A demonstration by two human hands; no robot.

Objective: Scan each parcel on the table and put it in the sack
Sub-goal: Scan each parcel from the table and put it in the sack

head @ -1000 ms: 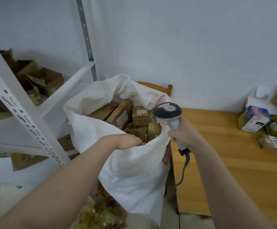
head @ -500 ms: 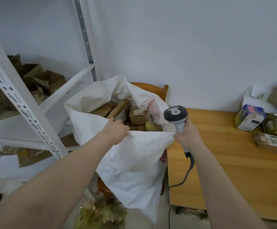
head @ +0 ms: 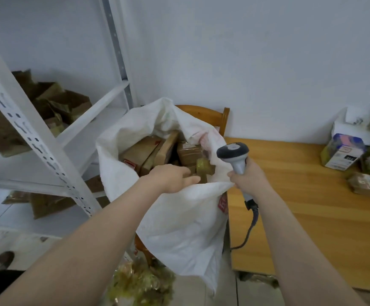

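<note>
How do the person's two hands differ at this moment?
The left hand holds nothing, its fingers stretched out over the mouth of the sack. The right hand is curled round the handle of the scanner. The left hand reaches above the parcels inside, while the right hand sits at the sack's corner, by the table. Both are bare and at the sack's near rim.

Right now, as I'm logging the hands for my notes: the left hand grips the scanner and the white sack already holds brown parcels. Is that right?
One thing is off: the scanner is gripped by the right hand, not the left. The left hand reaches, fingers open, over the white sack. The head view shows this. That sack does already hold brown parcels.
</note>
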